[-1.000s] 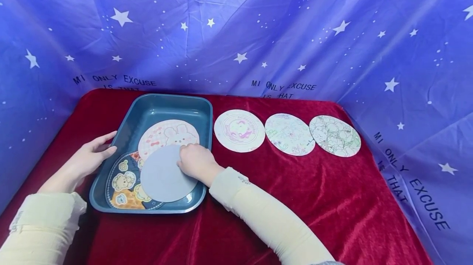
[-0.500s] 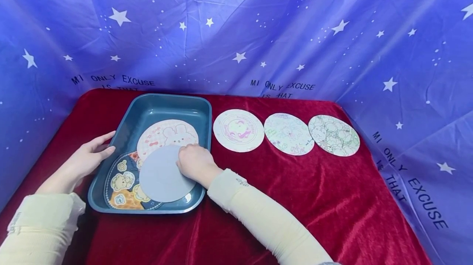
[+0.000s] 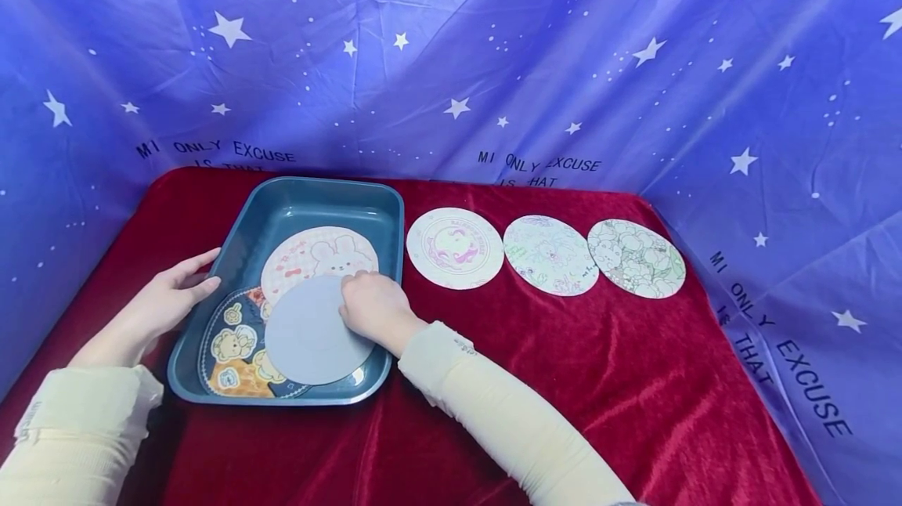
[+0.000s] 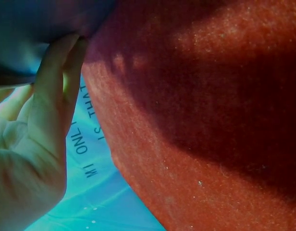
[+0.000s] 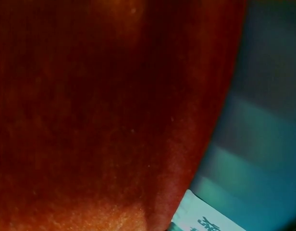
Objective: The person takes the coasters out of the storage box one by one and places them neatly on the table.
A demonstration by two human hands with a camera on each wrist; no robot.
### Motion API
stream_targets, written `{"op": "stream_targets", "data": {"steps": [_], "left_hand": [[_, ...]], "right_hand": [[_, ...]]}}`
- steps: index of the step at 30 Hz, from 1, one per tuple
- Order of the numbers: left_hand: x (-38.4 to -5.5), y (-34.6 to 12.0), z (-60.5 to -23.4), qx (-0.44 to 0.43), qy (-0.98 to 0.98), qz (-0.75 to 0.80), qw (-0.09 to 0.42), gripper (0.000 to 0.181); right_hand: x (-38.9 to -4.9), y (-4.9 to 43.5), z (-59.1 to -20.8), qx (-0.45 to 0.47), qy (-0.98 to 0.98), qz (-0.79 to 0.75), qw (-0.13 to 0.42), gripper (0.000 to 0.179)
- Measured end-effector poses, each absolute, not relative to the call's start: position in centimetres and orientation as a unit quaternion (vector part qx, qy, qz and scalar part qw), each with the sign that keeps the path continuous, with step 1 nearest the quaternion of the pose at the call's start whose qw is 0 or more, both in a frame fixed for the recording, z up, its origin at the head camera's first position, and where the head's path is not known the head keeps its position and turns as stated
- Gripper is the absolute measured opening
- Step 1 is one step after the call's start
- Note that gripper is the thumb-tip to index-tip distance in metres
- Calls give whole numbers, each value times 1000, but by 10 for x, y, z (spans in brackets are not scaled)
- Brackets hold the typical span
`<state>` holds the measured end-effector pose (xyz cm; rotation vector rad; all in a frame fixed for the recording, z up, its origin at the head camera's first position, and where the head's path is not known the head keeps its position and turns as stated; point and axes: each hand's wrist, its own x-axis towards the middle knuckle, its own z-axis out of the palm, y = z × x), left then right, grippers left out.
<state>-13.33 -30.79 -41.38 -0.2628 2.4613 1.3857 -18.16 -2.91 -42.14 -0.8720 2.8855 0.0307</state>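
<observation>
My right hand [image 3: 376, 310] pinches the right edge of a plain grey disc [image 3: 310, 341] with curled fingers; the right wrist view does not show this hand. The grey disc overlaps two printed discs in a blue rectangular tray [image 3: 338, 194]: a pink rabbit disc [image 3: 303, 253] behind it and a dark blue disc with bear pictures [image 3: 232, 345] at the near left. My left hand [image 3: 165, 298] rests against the tray's left side. In the left wrist view, the fingers [image 4: 49, 96] of that hand are nearly straight, with tips touching the tray's wall [image 4: 23, 43].
To the tray's right, a row holds a pink-patterned disc [image 3: 456, 248], a pale floral disc [image 3: 552, 255] and a green-patterned disc [image 3: 637, 259]. Red velvet cloth [image 3: 564, 381] covers the table. Blue star-printed curtains [image 3: 423, 83] hang behind and at both sides.
</observation>
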Motion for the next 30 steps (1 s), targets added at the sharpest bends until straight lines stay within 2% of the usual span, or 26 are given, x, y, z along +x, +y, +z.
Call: {"op": "stream_targets", "data": {"steps": [15, 30], "left_hand": [[-133, -307, -412, -94, 860, 478, 154, 71], [-132, -307, -412, -95, 862, 472, 160, 72]], "right_hand": [[-183, -27, -416, -281, 958, -24, 40, 38], [-183, -25, -415, -297, 950, -80, 63, 14]]}}
